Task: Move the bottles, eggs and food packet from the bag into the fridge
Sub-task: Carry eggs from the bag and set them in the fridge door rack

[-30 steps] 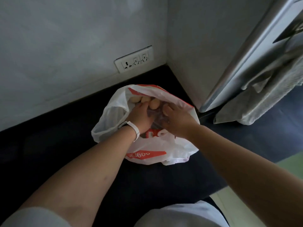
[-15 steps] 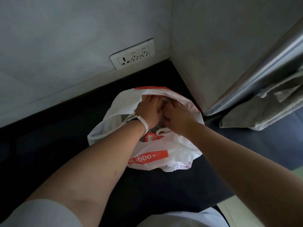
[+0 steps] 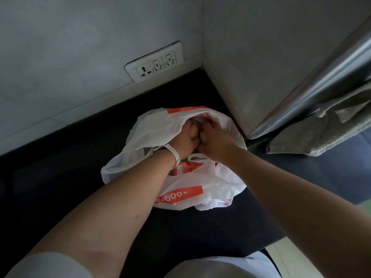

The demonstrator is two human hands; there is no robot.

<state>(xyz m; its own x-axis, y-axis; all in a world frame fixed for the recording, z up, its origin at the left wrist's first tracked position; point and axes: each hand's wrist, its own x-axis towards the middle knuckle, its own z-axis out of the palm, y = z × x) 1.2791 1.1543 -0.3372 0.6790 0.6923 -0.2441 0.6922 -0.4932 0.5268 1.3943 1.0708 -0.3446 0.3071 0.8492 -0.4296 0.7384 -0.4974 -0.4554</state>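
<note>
A white plastic bag (image 3: pixel 218 183) with orange print lies on the dark counter (image 3: pixel 60 169) in the corner. Both my hands are inside its mouth, pressed together. My left hand (image 3: pixel 183 142), with a white wrist strap, curls around a pale egg (image 3: pixel 193 133). My right hand (image 3: pixel 213 142) is curled beside it, touching the left; what its fingers grip is hidden. A red-and-white food packet (image 3: pixel 185 168) shows in the bag below my left wrist. No bottles are visible. The steel fridge edge (image 3: pixel 321 77) rises at the right.
A grey towel (image 3: pixel 321 133) hangs beside the fridge, right of the bag. A white wall socket (image 3: pixel 154 63) sits just above the counter behind the bag. Walls close the corner at the back and right. The counter's front edge runs at the lower right.
Both hands have gone deeper into the bag and closed together. The eggs that lay open to view a second ago are now mostly covered by my fingers and the bag's rim.
</note>
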